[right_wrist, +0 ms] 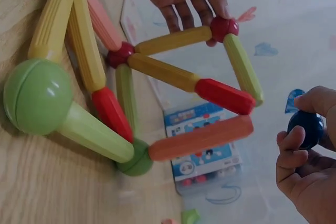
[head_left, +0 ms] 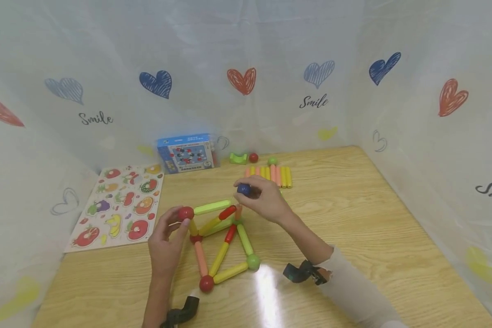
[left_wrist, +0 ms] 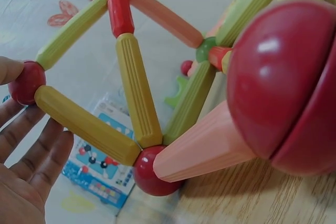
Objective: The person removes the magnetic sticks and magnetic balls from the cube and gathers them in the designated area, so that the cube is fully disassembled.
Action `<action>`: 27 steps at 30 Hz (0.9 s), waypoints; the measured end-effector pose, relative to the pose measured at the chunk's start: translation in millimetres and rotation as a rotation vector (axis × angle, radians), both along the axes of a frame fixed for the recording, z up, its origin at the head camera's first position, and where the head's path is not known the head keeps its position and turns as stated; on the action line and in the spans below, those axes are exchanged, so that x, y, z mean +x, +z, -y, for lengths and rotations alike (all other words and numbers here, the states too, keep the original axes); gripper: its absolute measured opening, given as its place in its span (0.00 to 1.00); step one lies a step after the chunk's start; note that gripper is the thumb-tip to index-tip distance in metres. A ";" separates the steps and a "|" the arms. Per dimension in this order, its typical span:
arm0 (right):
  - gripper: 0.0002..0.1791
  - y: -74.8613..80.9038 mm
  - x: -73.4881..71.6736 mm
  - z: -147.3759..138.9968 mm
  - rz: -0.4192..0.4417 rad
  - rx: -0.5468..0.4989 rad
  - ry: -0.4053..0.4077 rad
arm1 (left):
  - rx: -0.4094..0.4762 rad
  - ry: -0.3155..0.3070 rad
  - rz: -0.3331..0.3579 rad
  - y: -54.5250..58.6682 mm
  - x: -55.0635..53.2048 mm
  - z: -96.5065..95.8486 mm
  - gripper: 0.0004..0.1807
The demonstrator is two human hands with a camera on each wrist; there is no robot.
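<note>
My left hand [head_left: 166, 243] pinches a red ball [head_left: 186, 213] at the upper left corner of a frame of sticks and balls. From that ball run a light green stick [head_left: 213, 207] and a yellow stick [right_wrist: 173, 41]. Between thumb and fingers, my right hand [head_left: 266, 200] holds a dark blue ball [right_wrist: 306, 128]. In the right wrist view it is apart from the meeting ends of the light green stick, a red-and-yellow stick [right_wrist: 223, 95] and an orange stick [right_wrist: 202, 137]. The base's red ball [head_left: 206, 284] and green ball [head_left: 253, 262] lie near me.
Behind my right hand lies a row of yellow and pink sticks [head_left: 286, 176]. A green arched piece [head_left: 238, 158], a red ball [head_left: 253, 157] and a green ball [head_left: 272, 161] sit along the back. A blue box [head_left: 188, 154] stands against the curtain; a fruit picture board [head_left: 119, 205] lies at left.
</note>
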State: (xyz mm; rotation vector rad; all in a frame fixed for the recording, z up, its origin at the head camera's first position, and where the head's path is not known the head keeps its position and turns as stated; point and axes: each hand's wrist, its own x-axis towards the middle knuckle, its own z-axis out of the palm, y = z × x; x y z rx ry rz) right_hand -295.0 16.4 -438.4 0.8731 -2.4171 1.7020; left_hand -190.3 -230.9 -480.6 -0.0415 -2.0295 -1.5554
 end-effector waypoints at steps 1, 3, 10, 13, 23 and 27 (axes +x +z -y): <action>0.14 2.4 -3.2 -4.8 -0.005 -0.004 -0.003 | 0.000 -0.001 -0.004 2.7 0.6 -1.2 0.21; 0.17 6.9 -12.2 -17.3 -0.018 0.023 -0.036 | -0.005 -0.003 -0.008 5.7 1.1 -2.7 0.20; 0.23 13.6 -71.9 -70.9 -0.008 0.215 -0.148 | -0.008 -0.005 -0.009 -11.6 -5.6 4.3 0.22; 0.25 8.2 -101.9 -86.0 -0.012 0.324 -0.175 | -0.002 -0.007 -0.003 -17.2 -5.8 7.8 0.22; 0.22 -22.7 -184.1 -94.0 -0.079 0.575 -0.187 | -0.004 -0.005 0.040 -21.1 -4.3 8.4 0.21; 0.23 -30.6 -202.6 -98.1 -0.078 0.614 -0.183 | 0.000 -0.009 0.016 -19.0 -6.0 6.1 0.22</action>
